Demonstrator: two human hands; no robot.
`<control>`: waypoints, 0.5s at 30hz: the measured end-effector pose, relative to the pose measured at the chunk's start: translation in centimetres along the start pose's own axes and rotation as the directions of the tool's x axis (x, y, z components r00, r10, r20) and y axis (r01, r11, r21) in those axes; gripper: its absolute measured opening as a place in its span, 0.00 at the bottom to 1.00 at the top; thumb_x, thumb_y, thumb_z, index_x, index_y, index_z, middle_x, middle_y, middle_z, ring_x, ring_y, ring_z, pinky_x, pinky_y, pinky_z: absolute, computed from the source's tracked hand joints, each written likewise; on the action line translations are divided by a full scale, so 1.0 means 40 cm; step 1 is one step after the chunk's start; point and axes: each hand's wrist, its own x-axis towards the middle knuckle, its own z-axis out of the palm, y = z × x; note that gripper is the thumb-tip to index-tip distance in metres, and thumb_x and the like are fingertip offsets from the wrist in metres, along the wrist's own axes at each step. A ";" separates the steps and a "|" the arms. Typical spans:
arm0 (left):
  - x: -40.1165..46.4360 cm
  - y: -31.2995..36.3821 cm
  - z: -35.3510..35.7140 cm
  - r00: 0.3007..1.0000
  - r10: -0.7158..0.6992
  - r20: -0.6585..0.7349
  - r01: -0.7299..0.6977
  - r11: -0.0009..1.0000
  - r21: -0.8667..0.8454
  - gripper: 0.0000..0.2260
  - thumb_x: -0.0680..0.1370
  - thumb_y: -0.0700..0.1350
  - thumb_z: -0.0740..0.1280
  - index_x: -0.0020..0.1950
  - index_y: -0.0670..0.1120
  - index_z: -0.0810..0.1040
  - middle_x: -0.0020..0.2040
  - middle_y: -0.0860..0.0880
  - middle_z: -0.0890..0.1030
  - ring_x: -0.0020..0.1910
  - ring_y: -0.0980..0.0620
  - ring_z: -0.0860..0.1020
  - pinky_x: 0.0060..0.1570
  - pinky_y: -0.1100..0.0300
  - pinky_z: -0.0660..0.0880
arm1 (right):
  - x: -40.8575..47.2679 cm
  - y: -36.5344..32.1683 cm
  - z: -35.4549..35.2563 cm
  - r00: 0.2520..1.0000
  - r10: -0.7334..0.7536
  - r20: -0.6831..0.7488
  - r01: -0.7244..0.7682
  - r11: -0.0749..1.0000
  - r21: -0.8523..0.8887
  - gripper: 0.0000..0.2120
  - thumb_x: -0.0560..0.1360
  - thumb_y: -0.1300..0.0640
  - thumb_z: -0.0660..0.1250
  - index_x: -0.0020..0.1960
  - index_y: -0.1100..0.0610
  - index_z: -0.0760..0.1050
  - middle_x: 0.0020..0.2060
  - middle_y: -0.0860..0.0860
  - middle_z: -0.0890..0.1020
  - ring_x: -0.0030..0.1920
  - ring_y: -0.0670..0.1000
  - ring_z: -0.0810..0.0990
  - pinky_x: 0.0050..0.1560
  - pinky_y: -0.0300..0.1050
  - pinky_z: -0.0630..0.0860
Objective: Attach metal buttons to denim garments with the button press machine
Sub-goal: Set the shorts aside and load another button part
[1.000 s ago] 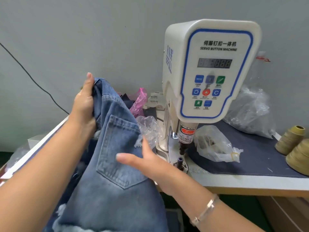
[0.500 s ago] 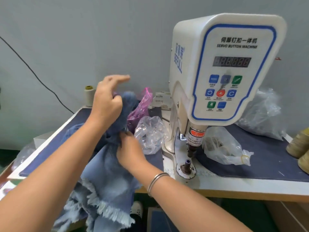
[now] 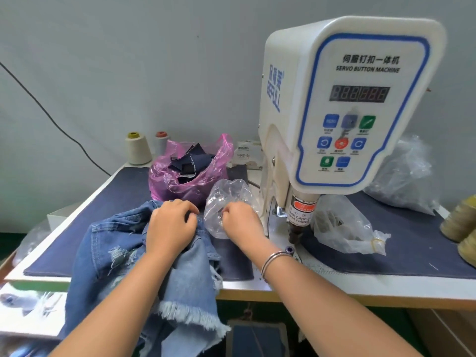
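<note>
The button machine [image 3: 347, 104] filled the upper right of the frame. The table [image 3: 334, 284] ran across the centre, its right end cut off. The denim garment [image 3: 108, 258] lay at lower left, draped over the table edge, its lower part out of frame. The left hand [image 3: 171, 225] gripped the denim with curled fingers. The right hand [image 3: 242, 222] was at the clear bag [image 3: 226, 194]; its grasp could not be made out.

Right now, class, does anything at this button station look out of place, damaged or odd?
The denim garment shows ripped patches and a frayed hem, but they look like deliberate styling. It hangs partly off the table edge, not yet under the press head. The display reads all eights. Nothing else stands out.
</note>
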 end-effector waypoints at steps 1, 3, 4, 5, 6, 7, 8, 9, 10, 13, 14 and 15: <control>-0.006 0.005 0.002 0.999 0.035 -0.010 -0.035 0.998 0.048 0.10 0.73 0.44 0.62 0.43 0.48 0.83 0.43 0.51 0.82 0.46 0.46 0.78 0.48 0.51 0.71 | 0.013 0.005 0.007 0.999 -0.005 0.033 0.008 0.996 -0.092 0.13 0.76 0.62 0.57 0.54 0.59 0.79 0.51 0.58 0.81 0.50 0.59 0.79 0.46 0.46 0.73; -0.013 0.014 0.006 0.997 0.082 0.004 -0.082 0.988 0.131 0.11 0.71 0.46 0.60 0.40 0.47 0.83 0.40 0.51 0.82 0.43 0.46 0.78 0.46 0.51 0.70 | 0.033 0.011 0.020 0.996 -0.039 0.074 0.055 0.974 -0.220 0.13 0.76 0.62 0.58 0.55 0.58 0.79 0.52 0.57 0.81 0.51 0.60 0.79 0.44 0.45 0.72; -0.016 0.018 0.008 0.995 0.095 0.019 -0.097 0.981 0.168 0.11 0.70 0.46 0.60 0.40 0.47 0.82 0.40 0.51 0.82 0.43 0.46 0.78 0.47 0.51 0.70 | 0.042 0.013 0.026 0.994 -0.059 0.088 0.080 0.960 -0.268 0.13 0.76 0.62 0.59 0.57 0.57 0.79 0.53 0.57 0.81 0.52 0.60 0.79 0.45 0.45 0.71; -0.018 0.019 0.012 0.994 0.104 0.025 -0.107 0.975 0.194 0.11 0.70 0.46 0.60 0.39 0.47 0.82 0.39 0.51 0.81 0.43 0.46 0.78 0.47 0.51 0.70 | 0.049 0.012 0.031 0.992 -0.073 0.100 0.101 0.946 -0.307 0.13 0.77 0.62 0.59 0.58 0.57 0.78 0.53 0.58 0.81 0.53 0.60 0.79 0.45 0.45 0.72; -0.019 0.021 0.016 0.994 0.108 0.027 -0.111 0.971 0.209 0.11 0.70 0.46 0.60 0.39 0.48 0.82 0.39 0.51 0.81 0.43 0.46 0.78 0.48 0.51 0.70 | 0.057 0.011 0.035 0.991 -0.081 0.108 0.114 0.934 -0.340 0.14 0.77 0.62 0.59 0.58 0.57 0.78 0.54 0.58 0.80 0.54 0.60 0.79 0.47 0.46 0.72; -0.018 0.021 0.021 0.993 0.114 0.026 -0.117 0.968 0.220 0.10 0.70 0.46 0.61 0.38 0.47 0.82 0.38 0.51 0.81 0.42 0.46 0.78 0.48 0.51 0.70 | 0.063 0.011 0.038 0.990 -0.083 0.115 0.120 0.924 -0.364 0.14 0.77 0.63 0.60 0.58 0.57 0.78 0.55 0.58 0.80 0.54 0.60 0.79 0.47 0.46 0.72; -0.018 0.022 0.026 0.992 0.124 0.026 -0.127 0.963 0.236 0.10 0.70 0.45 0.61 0.38 0.47 0.82 0.37 0.51 0.80 0.42 0.45 0.77 0.47 0.50 0.71 | 0.067 0.009 0.041 0.989 -0.083 0.124 0.125 0.916 -0.382 0.14 0.76 0.64 0.60 0.58 0.56 0.78 0.55 0.58 0.80 0.55 0.60 0.78 0.47 0.47 0.72; -0.019 0.021 0.032 0.990 0.137 0.024 -0.139 0.957 0.256 0.10 0.70 0.45 0.61 0.38 0.47 0.82 0.37 0.51 0.80 0.41 0.46 0.77 0.47 0.50 0.71 | 0.070 0.007 0.045 0.988 -0.086 0.129 0.131 0.909 -0.396 0.14 0.76 0.64 0.60 0.58 0.57 0.78 0.54 0.57 0.80 0.55 0.60 0.78 0.48 0.47 0.72; -0.021 0.022 0.037 0.989 0.147 0.021 -0.147 0.951 0.273 0.10 0.70 0.45 0.61 0.37 0.47 0.81 0.36 0.51 0.80 0.41 0.46 0.77 0.47 0.51 0.71 | 0.072 0.005 0.049 0.987 -0.092 0.130 0.138 0.902 -0.410 0.13 0.76 0.65 0.60 0.57 0.57 0.78 0.54 0.57 0.80 0.55 0.60 0.78 0.48 0.48 0.73; -0.022 0.023 0.047 0.985 0.172 0.009 -0.167 0.937 0.308 0.09 0.70 0.45 0.61 0.36 0.47 0.80 0.35 0.51 0.79 0.39 0.46 0.76 0.46 0.51 0.72 | 0.076 0.003 0.056 0.987 -0.118 0.112 0.155 0.888 -0.434 0.12 0.76 0.66 0.60 0.57 0.59 0.77 0.55 0.57 0.80 0.56 0.59 0.78 0.51 0.50 0.74; -0.022 0.023 0.049 0.985 0.174 0.005 -0.167 0.934 0.316 0.09 0.69 0.45 0.61 0.36 0.47 0.80 0.35 0.51 0.78 0.39 0.46 0.76 0.46 0.51 0.72 | 0.077 0.003 0.058 0.986 -0.125 0.107 0.160 0.884 -0.440 0.12 0.76 0.66 0.61 0.57 0.59 0.76 0.55 0.58 0.80 0.57 0.59 0.78 0.52 0.50 0.74; -0.022 0.023 0.049 0.985 0.174 0.001 -0.165 0.932 0.323 0.08 0.69 0.45 0.62 0.36 0.47 0.80 0.34 0.51 0.78 0.39 0.46 0.76 0.45 0.51 0.72 | 0.078 0.004 0.059 0.986 -0.131 0.104 0.164 0.880 -0.445 0.12 0.76 0.66 0.61 0.57 0.59 0.76 0.55 0.58 0.80 0.57 0.59 0.78 0.52 0.50 0.74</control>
